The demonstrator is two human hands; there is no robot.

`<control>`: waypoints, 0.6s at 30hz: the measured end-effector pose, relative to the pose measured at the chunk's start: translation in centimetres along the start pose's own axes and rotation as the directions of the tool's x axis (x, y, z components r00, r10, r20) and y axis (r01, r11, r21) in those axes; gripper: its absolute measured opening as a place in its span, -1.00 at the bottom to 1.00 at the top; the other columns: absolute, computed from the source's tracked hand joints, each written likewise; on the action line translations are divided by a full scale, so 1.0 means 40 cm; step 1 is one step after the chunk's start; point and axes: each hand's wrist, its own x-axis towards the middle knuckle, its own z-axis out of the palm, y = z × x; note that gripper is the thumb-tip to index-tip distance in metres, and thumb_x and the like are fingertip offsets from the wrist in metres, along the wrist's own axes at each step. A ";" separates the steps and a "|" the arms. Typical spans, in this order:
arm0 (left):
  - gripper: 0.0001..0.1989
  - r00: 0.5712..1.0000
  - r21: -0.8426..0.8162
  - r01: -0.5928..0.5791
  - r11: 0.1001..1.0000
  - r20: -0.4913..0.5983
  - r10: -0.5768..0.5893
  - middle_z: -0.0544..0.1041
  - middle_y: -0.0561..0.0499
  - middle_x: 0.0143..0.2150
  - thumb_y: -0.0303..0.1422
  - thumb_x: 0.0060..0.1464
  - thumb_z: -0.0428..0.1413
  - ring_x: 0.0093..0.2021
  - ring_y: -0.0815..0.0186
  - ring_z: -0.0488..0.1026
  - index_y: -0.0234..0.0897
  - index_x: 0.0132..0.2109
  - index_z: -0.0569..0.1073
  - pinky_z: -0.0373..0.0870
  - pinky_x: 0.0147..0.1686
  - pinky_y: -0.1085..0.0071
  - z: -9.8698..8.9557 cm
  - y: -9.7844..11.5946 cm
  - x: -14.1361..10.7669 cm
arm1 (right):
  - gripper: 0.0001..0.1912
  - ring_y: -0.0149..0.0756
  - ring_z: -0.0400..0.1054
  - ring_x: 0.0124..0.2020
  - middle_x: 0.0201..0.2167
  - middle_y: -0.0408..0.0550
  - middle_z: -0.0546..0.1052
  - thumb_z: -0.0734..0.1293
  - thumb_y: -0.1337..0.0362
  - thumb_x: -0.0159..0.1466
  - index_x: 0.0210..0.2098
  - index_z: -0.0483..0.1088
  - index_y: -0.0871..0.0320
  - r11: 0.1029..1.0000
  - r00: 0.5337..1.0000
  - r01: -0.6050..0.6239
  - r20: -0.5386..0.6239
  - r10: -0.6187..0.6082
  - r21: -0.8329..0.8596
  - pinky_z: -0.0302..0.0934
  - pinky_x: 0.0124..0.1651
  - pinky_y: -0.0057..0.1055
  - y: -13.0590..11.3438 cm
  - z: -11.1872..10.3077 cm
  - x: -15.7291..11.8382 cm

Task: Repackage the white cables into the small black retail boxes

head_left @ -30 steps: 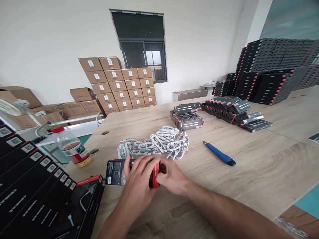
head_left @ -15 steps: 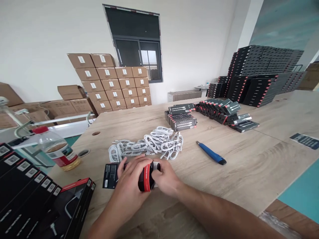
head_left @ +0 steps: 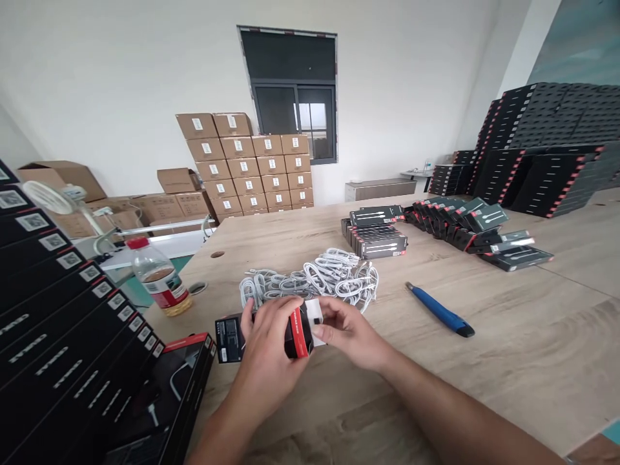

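Observation:
My left hand (head_left: 274, 336) is wrapped round a small black box with a red band (head_left: 300, 330), held just over the table. The box's black printed part (head_left: 228, 339) sticks out past the fingers on the left. At its right end a white flap (head_left: 314, 313) stands out, with a small dark spot on it. My right hand (head_left: 351, 332) pinches this flap, thumb in front; the fingertips behind are partly hidden. Just beyond the hands lies a heap of coiled white cables (head_left: 310, 278).
A blue utility knife (head_left: 440, 310) lies to the right. Packed small boxes (head_left: 380, 242) and a leaning row of boxes (head_left: 484, 219) sit further back. Stacked black boxes (head_left: 72, 336) and a red-capped bottle (head_left: 159, 281) stand at left. Cartons (head_left: 247, 168) line the wall.
The view has swung left, so things sit further right. My right thumb has drawn back from the box's end, and more of the white flap shows. My left hand keeps its hold.

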 end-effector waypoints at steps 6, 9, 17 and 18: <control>-0.40 0.991 0.056 0.025 0.998 -0.130 -0.018 0.48 -0.12 0.15 -0.43 0.02 0.22 0.20 0.03 0.38 -0.14 0.20 0.24 -0.28 0.39 -0.07 -0.003 0.014 0.003 | -0.65 -0.14 0.39 0.07 0.22 0.10 0.32 0.32 0.38 0.35 0.10 0.34 -0.02 0.622 0.832 0.319 -0.103 -0.545 -0.715 0.39 -0.01 -0.20 -0.013 -0.004 -0.017; -0.42 0.986 0.105 -0.005 0.994 -0.165 0.023 0.50 -0.12 0.16 -0.49 0.01 0.18 0.19 0.02 0.39 -0.15 0.19 0.27 -0.30 0.39 -0.11 -0.003 0.028 0.002 | -0.72 -0.06 0.25 0.24 0.23 0.07 0.32 0.24 0.48 0.35 -0.09 0.46 0.02 0.379 0.787 0.366 0.065 -0.614 -0.850 0.27 0.18 -0.06 -0.021 -0.004 -0.020; -0.47 0.982 0.149 0.023 0.989 -0.191 0.005 0.56 -0.10 0.12 -0.54 0.02 0.13 0.16 0.02 0.43 -0.16 0.15 0.34 -0.28 0.38 -0.13 -0.005 0.037 0.001 | -0.61 -0.11 -0.07 0.46 0.42 -0.04 0.17 0.15 0.41 0.42 0.10 0.43 -0.06 0.652 0.910 0.296 -0.001 -0.414 -0.698 -0.06 0.42 0.06 0.020 0.025 -0.020; -0.47 0.982 0.153 0.023 0.988 -0.189 0.006 0.56 -0.11 0.12 -0.54 0.01 0.13 0.16 0.02 0.42 -0.17 0.16 0.34 -0.28 0.38 -0.12 -0.004 0.037 0.002 | -0.59 -0.12 -0.10 0.47 0.43 -0.04 0.15 0.16 0.39 0.42 0.16 0.39 -0.07 0.708 0.930 0.278 -0.003 -0.368 -0.649 -0.10 0.44 0.06 0.023 0.033 -0.023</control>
